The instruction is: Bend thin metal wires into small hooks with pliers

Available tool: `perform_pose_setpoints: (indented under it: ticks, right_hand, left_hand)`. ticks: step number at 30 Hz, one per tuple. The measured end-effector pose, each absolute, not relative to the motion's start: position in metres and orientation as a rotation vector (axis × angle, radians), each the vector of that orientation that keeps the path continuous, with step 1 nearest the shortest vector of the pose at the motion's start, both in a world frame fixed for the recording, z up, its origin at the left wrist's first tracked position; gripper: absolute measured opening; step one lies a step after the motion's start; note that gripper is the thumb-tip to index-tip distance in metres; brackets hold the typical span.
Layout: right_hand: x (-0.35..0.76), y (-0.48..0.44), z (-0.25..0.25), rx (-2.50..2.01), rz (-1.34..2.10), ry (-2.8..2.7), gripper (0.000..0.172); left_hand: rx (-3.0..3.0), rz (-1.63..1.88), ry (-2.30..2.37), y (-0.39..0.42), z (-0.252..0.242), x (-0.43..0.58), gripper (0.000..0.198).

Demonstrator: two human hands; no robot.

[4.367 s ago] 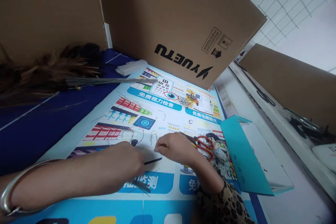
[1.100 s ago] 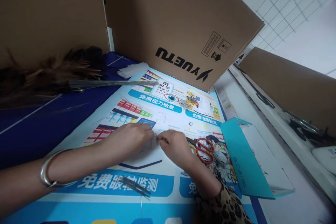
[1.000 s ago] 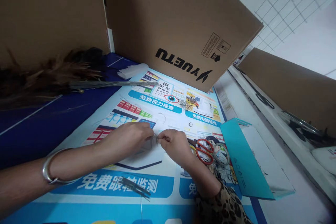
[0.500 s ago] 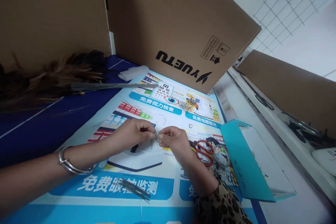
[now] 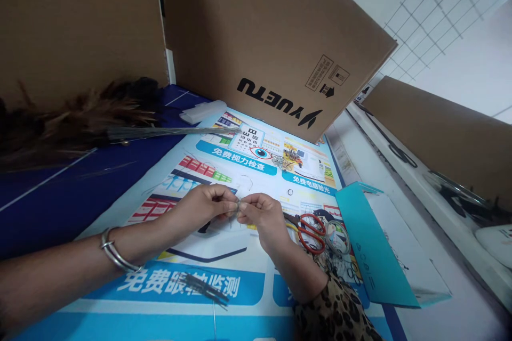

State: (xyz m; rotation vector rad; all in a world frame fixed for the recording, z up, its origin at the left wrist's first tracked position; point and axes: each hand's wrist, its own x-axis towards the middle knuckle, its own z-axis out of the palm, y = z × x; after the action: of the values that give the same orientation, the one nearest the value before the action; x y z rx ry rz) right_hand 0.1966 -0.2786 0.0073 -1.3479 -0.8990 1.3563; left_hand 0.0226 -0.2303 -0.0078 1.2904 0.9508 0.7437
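My left hand (image 5: 212,203) and my right hand (image 5: 264,217) meet over the middle of the printed sheet, fingertips nearly touching. Both pinch thin wires (image 5: 236,219), whose ends poke out below the fingers; the part between the fingertips is hidden. Just right of my right hand lie red-handled scissors (image 5: 312,233) and a coil of wire (image 5: 338,237). Nearer to me, a small bundle of short dark wires (image 5: 203,286) rests on the sheet. A single small black ring (image 5: 290,192) sits beyond my right hand.
A long wire bundle (image 5: 180,130) lies at the back left beside brown feathers (image 5: 80,117). Tall cardboard boxes (image 5: 256,26) wall the back. An open teal box (image 5: 376,256) stands on the right, with several black rings (image 5: 352,272) near it. A small pile of metal pieces (image 5: 281,161) lies farther back.
My hands have drawn slightly closer together, the fingertips now almost meeting. My left forearm and bracelet have shifted a little to the right. The other things stay in place.
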Motion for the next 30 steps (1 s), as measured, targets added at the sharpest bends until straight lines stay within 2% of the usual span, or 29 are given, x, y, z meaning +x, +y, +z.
perform_pose_setpoints:
  ticks: [30]
  right_hand:
    - [0.1938,-0.2803,0.0026,-1.323,1.324,-0.897,0.024]
  left_hand:
    - [1.273,0.720,0.942,-0.2365,-0.0054,0.0256,0.030]
